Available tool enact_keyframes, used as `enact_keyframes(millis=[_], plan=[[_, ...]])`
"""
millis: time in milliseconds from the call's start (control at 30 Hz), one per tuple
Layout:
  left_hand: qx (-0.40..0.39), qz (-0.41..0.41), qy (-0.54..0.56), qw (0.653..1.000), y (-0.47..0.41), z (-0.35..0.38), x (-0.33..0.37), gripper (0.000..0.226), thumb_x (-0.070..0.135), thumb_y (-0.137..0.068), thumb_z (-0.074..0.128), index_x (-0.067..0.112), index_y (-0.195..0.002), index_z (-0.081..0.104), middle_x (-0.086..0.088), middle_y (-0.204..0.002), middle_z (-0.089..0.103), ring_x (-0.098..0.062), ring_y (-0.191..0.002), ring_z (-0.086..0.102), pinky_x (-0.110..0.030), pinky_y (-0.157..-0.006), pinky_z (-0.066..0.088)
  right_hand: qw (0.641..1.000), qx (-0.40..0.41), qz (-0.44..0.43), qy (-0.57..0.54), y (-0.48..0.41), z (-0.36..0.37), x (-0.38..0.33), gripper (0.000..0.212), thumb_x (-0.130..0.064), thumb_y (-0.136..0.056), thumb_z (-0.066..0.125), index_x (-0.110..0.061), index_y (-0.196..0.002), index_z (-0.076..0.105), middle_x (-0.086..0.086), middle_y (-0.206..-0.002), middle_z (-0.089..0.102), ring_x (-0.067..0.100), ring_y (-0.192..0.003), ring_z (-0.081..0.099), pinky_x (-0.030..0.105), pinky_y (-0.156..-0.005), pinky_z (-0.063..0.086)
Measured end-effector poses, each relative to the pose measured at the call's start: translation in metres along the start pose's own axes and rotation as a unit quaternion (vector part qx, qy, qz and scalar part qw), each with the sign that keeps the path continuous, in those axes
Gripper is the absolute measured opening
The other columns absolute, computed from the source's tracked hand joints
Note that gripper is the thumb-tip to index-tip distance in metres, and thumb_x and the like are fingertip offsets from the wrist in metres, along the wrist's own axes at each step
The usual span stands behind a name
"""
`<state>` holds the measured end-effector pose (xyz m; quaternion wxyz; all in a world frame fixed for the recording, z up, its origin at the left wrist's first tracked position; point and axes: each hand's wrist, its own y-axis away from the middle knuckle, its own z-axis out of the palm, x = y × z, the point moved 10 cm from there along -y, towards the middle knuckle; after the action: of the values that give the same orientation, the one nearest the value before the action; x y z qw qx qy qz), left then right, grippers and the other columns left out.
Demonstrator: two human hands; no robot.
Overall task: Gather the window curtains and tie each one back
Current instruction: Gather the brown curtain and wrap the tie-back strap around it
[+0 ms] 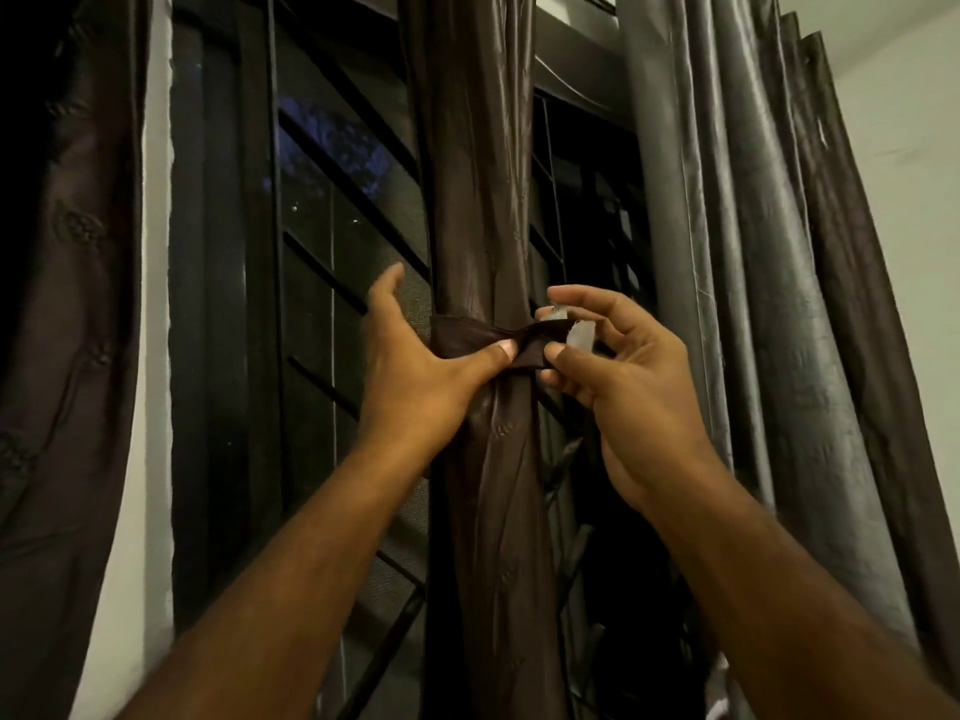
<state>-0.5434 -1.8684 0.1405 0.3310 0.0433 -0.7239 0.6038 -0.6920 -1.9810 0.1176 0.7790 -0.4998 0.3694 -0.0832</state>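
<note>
Curtain [475, 200] in brown hangs bunched into one thick roll in front of the dark window [332, 241]. A brown tie band [467, 341] goes around the roll. The left hand [415, 366] has its thumb pressed on the band, with its other fingers spread open behind the roll. Just right of that thumb, the right hand [618, 366] pinches the band's end and a small white piece [579, 336]. Both arms reach up. A grey curtain [753, 252] hangs further right, loose.
</note>
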Motion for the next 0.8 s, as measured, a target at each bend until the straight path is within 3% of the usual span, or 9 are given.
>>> enact_keyframes(millis=[67, 133, 233, 367, 467, 567, 800], plan=[[0.053, 0.2, -0.139, 0.968, 0.011, -0.005, 0.043, 0.079, 0.032, -0.076, 0.077, 0.034, -0.143, 0.035, 0.007, -0.148, 0.032, -0.015, -0.131, 0.043, -0.044, -0.103, 0.046, 1.0, 0.003, 0.001, 0.001, -0.001, -0.003, 0.003, 0.036, 0.01, -0.089, 0.06, -0.018, -0.109, 0.07, 0.005, -0.114, 0.07, 0.019, -0.1, 0.072, 0.023, -0.072, 0.056], [-0.005, 0.274, -0.162, 0.948, 0.017, 0.012, 0.061, 0.049, 0.03, -0.084, 0.067, 0.03, -0.132, 0.052, 0.011, -0.136, 0.044, -0.012, -0.12, 0.049, -0.043, -0.098, 0.048, 1.0, 0.001, 0.007, -0.014, -0.002, -0.005, 0.006, 0.031, 0.01, -0.089, 0.06, -0.014, -0.107, 0.069, 0.008, -0.114, 0.07, 0.02, -0.098, 0.072, 0.025, -0.074, 0.056], [-0.149, 0.226, -0.17, 0.948, 0.012, 0.042, 0.051, 0.028, 0.03, -0.093, 0.062, 0.031, -0.121, 0.061, 0.015, -0.115, 0.055, -0.005, -0.1, 0.054, -0.033, -0.086, 0.053, 0.999, -0.003, 0.02, -0.043, -0.005, -0.008, 0.01, 0.028, 0.011, -0.089, 0.06, -0.011, -0.104, 0.069, 0.008, -0.109, 0.069, 0.019, -0.094, 0.07, 0.027, -0.076, 0.057], [-0.217, 0.163, -0.115, 0.955, 0.003, 0.052, 0.042, 0.014, 0.03, -0.092, 0.063, 0.029, -0.106, 0.065, 0.01, -0.099, 0.06, -0.003, -0.091, 0.059, -0.026, -0.076, 0.052, 0.996, -0.02, 0.041, -0.072, -0.008, -0.013, 0.011, 0.018, 0.004, -0.092, 0.058, -0.008, -0.103, 0.066, 0.008, -0.102, 0.07, 0.02, -0.092, 0.071, 0.028, -0.079, 0.059], [-0.196, 0.134, -0.072, 0.969, -0.005, 0.051, 0.04, 0.01, 0.026, -0.094, 0.062, 0.022, -0.1, 0.068, 0.01, -0.09, 0.065, -0.001, -0.086, 0.062, -0.022, -0.075, 0.053, 0.995, -0.01, 0.056, -0.084, -0.012, -0.021, 0.009, 0.009, -0.01, -0.095, 0.058, -0.009, -0.101, 0.064, 0.01, -0.096, 0.072, 0.024, -0.086, 0.072, 0.035, -0.081, 0.058], [-0.162, 0.133, -0.062, 0.976, -0.006, 0.05, 0.042, 0.01, 0.025, -0.092, 0.065, 0.021, -0.1, 0.069, 0.011, -0.087, 0.065, 0.004, -0.082, 0.061, -0.012, -0.07, 0.051, 0.999, 0.035, 0.028, -0.008, -0.018, -0.04, 0.0, 0.012, -0.004, -0.09, 0.065, -0.011, -0.099, 0.066, 0.004, -0.087, 0.075, 0.021, -0.083, 0.073, 0.036, -0.081, 0.058], [-0.092, 0.172, -0.078, 0.978, -0.005, 0.05, 0.055, 0.013, 0.034, -0.089, 0.069, 0.023, -0.096, 0.072, 0.011, -0.085, 0.071, -0.004, -0.084, 0.067, -0.039, -0.076, 0.06, 0.986, 0.023, -0.071, 0.147, -0.021, -0.05, -0.027, 0.023, -0.011, -0.088, 0.072, -0.009, -0.11, 0.064, 0.007, -0.096, 0.077, 0.018, -0.089, 0.076, 0.026, -0.073, 0.059]])
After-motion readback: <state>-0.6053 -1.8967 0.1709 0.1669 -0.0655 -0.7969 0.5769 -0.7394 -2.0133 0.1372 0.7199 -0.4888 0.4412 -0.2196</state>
